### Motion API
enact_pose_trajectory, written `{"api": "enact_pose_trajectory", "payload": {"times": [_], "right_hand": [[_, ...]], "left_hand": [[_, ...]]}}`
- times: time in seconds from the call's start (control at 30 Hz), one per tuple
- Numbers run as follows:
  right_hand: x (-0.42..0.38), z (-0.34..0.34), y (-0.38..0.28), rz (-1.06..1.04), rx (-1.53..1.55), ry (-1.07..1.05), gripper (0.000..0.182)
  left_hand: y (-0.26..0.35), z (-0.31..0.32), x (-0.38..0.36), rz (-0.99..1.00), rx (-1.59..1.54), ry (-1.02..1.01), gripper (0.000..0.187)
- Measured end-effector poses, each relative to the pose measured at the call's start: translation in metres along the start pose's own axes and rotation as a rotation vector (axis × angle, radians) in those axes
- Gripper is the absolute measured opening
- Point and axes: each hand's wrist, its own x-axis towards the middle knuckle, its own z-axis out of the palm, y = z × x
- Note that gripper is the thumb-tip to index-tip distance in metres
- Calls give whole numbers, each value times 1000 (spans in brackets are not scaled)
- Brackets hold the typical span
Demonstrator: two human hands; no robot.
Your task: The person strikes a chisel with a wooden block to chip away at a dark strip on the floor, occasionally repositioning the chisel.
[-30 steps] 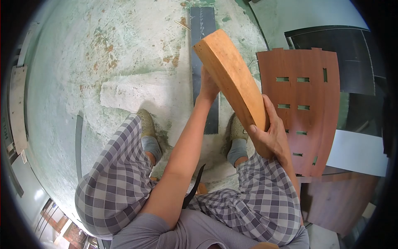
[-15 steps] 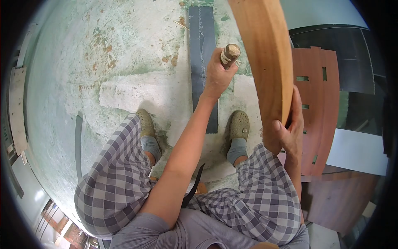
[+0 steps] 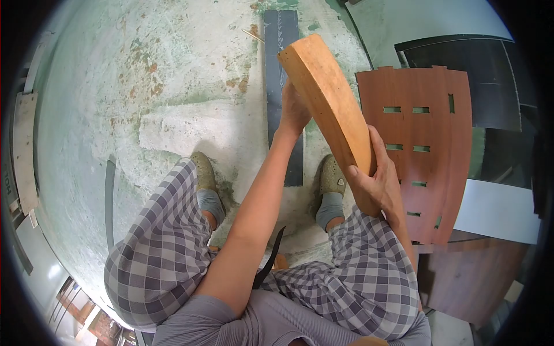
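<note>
My right hand (image 3: pixel 378 181) is closed round the lower part of a thick, slightly curved wooden block (image 3: pixel 337 101), near my right knee. The block's far end leans left over my left hand (image 3: pixel 294 108). That hand is above a long dark strip (image 3: pixel 281 29) on the floor, its fingers mostly behind the block. The wooden-handled tool it gripped a moment ago is now hidden there, as is any contact between block and handle. A light scratched line runs along the strip.
A reddish-brown panel with several slots (image 3: pixel 433 130) leans on the right, before black sheets (image 3: pixel 461 75). A white board (image 3: pixel 496 210) and a brown board (image 3: pixel 473 277) are below. My clog-clad feet flank the dark strip. A thin grey strip (image 3: pixel 109 202) lies left.
The wooden block has swung down and left in my right hand, and now covers the handle's top and part of my left hand. My left hand has hardly moved.
</note>
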Motion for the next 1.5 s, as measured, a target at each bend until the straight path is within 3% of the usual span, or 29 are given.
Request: {"api": "enact_pose_trajectory", "payload": {"times": [0.2, 0.27, 0.37, 0.5, 0.63, 0.7, 0.73, 0.8, 1.0, 1.1, 1.27, 1.5], "right_hand": [[-3, -4, -6, 41, 80, -16, 84], [-6, -8, -6, 6, 154, 29, 86], [-7, -14, -11, -44, 268, 95, 90], [-4, -13, -8, -94, 298, 184, 91], [-4, -5, -8, 39, 49, 12, 84], [-7, -3, -2, 51, 100, 3, 83], [-7, -5, -3, 54, 100, 4, 83], [-5, -9, -7, 45, 127, 37, 83], [-1, -18, -6, 0, 183, 111, 84], [-3, -18, -4, 5, 167, 119, 85], [-5, -17, -5, 41, 148, 103, 87], [-4, -21, 0, -66, 206, 167, 89]], "left_hand": [[11, -4, 5, -9, -69, 13, 25], [22, -3, 11, -394, -300, -47, 24], [21, 2, 11, -526, -275, -25, 24], [26, -1, 14, -556, -262, -67, 25], [26, -3, 13, -463, -289, -8, 26], [14, -3, 11, -91, -72, 8, 26], [18, -3, 11, -92, -74, 6, 26], [30, -3, 13, -473, -231, 18, 24], [21, -1, 9, -609, -297, 3, 21], [21, 11, 12, -485, -426, 3, 20], [28, 16, 14, -461, -422, -53, 19], [23, 22, 10, -443, -419, -88, 21]]}}
